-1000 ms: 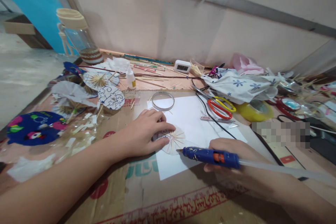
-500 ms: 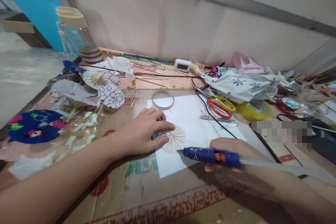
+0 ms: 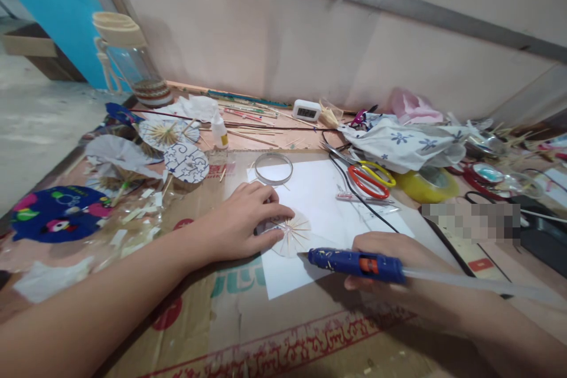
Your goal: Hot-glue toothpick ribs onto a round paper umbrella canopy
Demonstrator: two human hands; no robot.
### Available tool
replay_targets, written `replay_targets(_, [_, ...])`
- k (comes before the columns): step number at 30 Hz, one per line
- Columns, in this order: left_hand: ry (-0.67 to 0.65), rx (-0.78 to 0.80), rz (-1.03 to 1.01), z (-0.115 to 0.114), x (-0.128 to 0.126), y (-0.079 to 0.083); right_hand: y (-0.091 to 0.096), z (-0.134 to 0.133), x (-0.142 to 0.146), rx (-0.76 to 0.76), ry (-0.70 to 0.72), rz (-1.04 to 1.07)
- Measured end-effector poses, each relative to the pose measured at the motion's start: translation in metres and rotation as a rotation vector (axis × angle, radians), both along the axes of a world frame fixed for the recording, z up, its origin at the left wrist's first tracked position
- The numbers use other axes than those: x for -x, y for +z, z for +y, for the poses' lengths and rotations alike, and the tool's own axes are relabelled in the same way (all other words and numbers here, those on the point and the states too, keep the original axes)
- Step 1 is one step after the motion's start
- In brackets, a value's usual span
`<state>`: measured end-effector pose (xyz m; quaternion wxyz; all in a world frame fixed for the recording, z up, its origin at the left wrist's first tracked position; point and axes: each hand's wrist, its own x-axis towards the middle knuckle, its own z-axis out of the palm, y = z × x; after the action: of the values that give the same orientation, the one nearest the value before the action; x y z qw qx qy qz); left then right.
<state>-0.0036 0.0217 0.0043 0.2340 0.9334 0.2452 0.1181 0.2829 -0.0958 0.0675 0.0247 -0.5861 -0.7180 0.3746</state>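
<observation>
My left hand (image 3: pixel 254 218) presses thumb and forefinger onto a small round umbrella top (image 3: pixel 296 235), pale and thin, with wooden ribs fanning out from its middle. The umbrella top lies on a white paper sheet (image 3: pixel 283 282), its left part hidden by my fingers. Wrapped around a blue hot glue gun (image 3: pixel 354 263), my right hand (image 3: pixel 385 248) keeps the nozzle close to the lower right edge of the umbrella top. A clear glue stick (image 3: pixel 460 282) runs out of the gun's back end. Behind my left hand a metal ring (image 3: pixel 273 169) rests on the sheet.
Small paper umbrellas (image 3: pixel 186 162) and a blue patterned disc (image 3: pixel 59 212) lie at left. Scissors (image 3: pixel 367 180), yellow tape (image 3: pixel 427 183) and patterned cloth (image 3: pixel 405 140) are at right. Behind stand a glue bottle (image 3: pixel 218 131), timer (image 3: pixel 306 110) and glass jar (image 3: pixel 128 59). Cardboard (image 3: pixel 239 319) lies underneath.
The whole view has shifted very slightly. Both hands, the glue gun and the umbrella top keep almost the same places relative to each other.
</observation>
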Motion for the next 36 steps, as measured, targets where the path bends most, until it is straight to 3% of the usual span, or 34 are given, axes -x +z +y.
replay_targets(14, [-0.004,-0.019,0.003,0.000,-0.001,0.002,0.000,-0.002,-0.001,0.025,-0.063,0.063])
replay_targets(19, [0.001,-0.011,0.010,0.000,-0.001,0.003,0.000,-0.007,-0.008,-0.021,-0.074,0.055])
replay_targets(22, [0.004,-0.003,0.010,0.000,0.000,0.002,-0.001,-0.004,-0.020,-0.123,-0.167,0.111])
replay_targets(26, [-0.002,-0.009,0.003,0.000,0.000,0.002,-0.012,0.018,-0.042,-0.343,-0.363,0.172])
replay_targets(32, [-0.002,-0.047,0.013,-0.001,0.000,0.004,-0.024,0.060,-0.053,-0.347,-0.505,0.119])
replay_targets(36, [0.026,-0.055,0.040,-0.002,-0.001,0.006,-0.016,0.086,-0.045,-0.219,-0.435,0.089])
